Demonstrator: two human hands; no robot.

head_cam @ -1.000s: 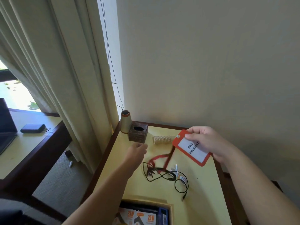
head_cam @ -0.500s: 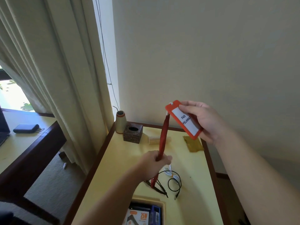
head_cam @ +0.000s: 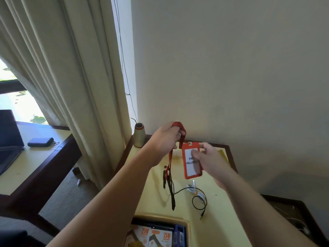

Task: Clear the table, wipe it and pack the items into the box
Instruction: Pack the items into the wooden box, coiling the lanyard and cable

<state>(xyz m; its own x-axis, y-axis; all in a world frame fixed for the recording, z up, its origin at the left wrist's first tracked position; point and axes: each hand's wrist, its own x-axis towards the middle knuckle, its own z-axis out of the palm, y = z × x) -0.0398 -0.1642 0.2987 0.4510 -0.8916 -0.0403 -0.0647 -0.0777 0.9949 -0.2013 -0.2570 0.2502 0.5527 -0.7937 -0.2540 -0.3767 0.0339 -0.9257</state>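
Red plastic badge holder [head_cam: 192, 160] hung upright at frame centre, long axis vertical, clip end up, white card facing the camera, held above the yellow table [head_cam: 220, 207]. Right hand [head_cam: 207, 158] pinched it across the middle. Left hand [head_cam: 166, 135], higher and to its left, was closed on the red lanyard strap [head_cam: 180, 131], which drooped down toward black cables [head_cam: 197, 198]. Open cardboard box [head_cam: 187, 227] sat at the bottom edge.
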